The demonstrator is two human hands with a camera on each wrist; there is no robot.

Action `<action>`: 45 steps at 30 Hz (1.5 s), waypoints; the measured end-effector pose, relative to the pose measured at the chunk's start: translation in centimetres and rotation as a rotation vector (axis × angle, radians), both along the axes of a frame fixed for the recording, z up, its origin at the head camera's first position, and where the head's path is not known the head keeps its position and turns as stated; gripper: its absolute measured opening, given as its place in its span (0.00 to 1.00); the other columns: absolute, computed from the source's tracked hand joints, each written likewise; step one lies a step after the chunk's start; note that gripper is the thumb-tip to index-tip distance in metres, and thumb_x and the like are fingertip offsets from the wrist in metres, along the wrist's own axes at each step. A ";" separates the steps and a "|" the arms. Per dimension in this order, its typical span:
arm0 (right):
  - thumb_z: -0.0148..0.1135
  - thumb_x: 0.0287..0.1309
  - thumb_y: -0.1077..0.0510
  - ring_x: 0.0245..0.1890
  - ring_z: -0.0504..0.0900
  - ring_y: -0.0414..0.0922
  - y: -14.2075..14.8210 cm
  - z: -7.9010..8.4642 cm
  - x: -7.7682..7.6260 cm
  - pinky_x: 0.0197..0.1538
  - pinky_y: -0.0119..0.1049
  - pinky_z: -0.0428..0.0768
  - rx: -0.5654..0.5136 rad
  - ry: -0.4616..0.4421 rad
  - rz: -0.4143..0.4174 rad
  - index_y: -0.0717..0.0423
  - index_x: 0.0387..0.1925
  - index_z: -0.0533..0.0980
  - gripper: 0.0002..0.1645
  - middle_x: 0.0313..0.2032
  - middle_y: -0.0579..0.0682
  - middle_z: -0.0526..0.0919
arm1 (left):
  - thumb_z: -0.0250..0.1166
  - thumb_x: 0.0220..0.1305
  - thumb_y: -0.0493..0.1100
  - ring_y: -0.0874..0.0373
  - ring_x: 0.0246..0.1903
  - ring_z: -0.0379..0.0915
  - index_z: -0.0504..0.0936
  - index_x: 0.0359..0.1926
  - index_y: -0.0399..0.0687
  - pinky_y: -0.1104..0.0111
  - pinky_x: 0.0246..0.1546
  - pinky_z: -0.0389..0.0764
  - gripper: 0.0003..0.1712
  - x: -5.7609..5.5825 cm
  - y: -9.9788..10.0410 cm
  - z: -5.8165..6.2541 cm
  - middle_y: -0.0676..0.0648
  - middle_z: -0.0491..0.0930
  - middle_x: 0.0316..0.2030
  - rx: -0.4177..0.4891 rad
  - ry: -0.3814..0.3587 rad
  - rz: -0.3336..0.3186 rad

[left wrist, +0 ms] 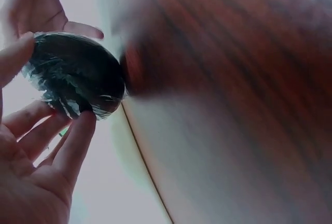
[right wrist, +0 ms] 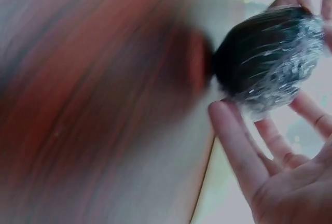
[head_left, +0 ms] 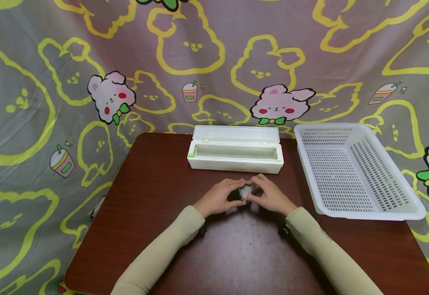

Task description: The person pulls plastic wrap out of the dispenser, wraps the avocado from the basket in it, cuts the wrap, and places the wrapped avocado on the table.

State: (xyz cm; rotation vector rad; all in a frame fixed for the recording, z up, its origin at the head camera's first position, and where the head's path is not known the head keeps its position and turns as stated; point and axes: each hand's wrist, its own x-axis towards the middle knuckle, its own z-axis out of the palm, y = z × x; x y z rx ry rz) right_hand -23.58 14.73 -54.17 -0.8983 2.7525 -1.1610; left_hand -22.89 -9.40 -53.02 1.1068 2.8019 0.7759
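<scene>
Between my two hands, over the middle of the table, is a dark, rounded object (left wrist: 78, 73) wrapped in clear cling film (head_left: 246, 191). The film lies smooth over one face and is crumpled in shiny folds (right wrist: 280, 86) on the other. My left hand (head_left: 221, 197) holds it from the left, fingertips and thumb at its edge. From the right, my right hand (head_left: 270, 196) curves round it in the same way, the fingertips of both hands close together at the far side. What lies under the film is too dark to make out.
A long white box (head_left: 236, 164) with its lid raised and a green tab at its left end stands behind my hands. A white perforated basket (head_left: 374, 214) is at the right of the brown table (head_left: 133, 229). Patterned cloth (head_left: 214, 53) hangs behind and at the sides.
</scene>
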 end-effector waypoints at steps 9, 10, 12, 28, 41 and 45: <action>0.71 0.65 0.46 0.48 0.85 0.54 -0.3 0.1 0.2 0.49 0.54 0.85 0.000 -0.067 -0.070 0.45 0.53 0.80 0.18 0.48 0.51 0.78 | 0.68 0.68 0.63 0.54 0.68 0.71 0.69 0.76 0.47 0.56 0.68 0.75 0.44 0.2 0.1 0.0 0.49 0.73 0.72 0.027 -0.050 0.033; 0.71 0.65 0.46 0.48 0.85 0.53 -0.3 0.1 0.2 0.49 0.54 0.85 -0.002 -0.067 -0.077 0.44 0.52 0.80 0.17 0.48 0.51 0.78 | 0.68 0.68 0.63 0.54 0.68 0.71 0.69 0.76 0.47 0.56 0.68 0.75 0.44 0.2 0.1 0.0 0.49 0.73 0.72 0.027 -0.051 0.038; 0.70 0.66 0.47 0.47 0.85 0.53 -0.4 0.1 0.2 0.49 0.55 0.84 -0.005 -0.064 -0.087 0.44 0.52 0.81 0.16 0.47 0.51 0.78 | 0.68 0.67 0.64 0.54 0.67 0.71 0.70 0.76 0.48 0.56 0.67 0.76 0.44 0.2 0.2 0.0 0.50 0.74 0.71 0.027 -0.057 0.048; 0.68 0.68 0.52 0.44 0.85 0.52 -0.8 0.1 0.0 0.50 0.53 0.84 -0.084 -0.101 -0.137 0.47 0.44 0.82 0.06 0.43 0.52 0.79 | 0.69 0.65 0.64 0.54 0.58 0.77 0.67 0.76 0.62 0.57 0.58 0.82 0.42 0.3 0.5 0.0 0.50 0.80 0.61 0.062 -0.063 0.080; 0.63 0.73 0.52 0.39 0.82 0.46 -0.9 0.0 -0.1 0.44 0.44 0.83 -0.093 -0.078 -0.142 0.46 0.44 0.84 0.06 0.38 0.49 0.79 | 0.71 0.64 0.62 0.57 0.61 0.75 0.72 0.74 0.60 0.59 0.63 0.78 0.40 0.1 0.3 -0.5 0.54 0.77 0.67 0.072 -0.036 0.063; 0.61 0.74 0.51 0.33 0.79 0.41 -0.8 -0.1 -0.2 0.37 0.36 0.80 -0.101 -0.101 -0.143 0.46 0.45 0.85 0.08 0.37 0.48 0.78 | 0.71 0.64 0.62 0.58 0.62 0.75 0.75 0.72 0.55 0.61 0.65 0.78 0.39 -0.1 0.3 -0.6 0.55 0.75 0.70 0.072 -0.029 0.055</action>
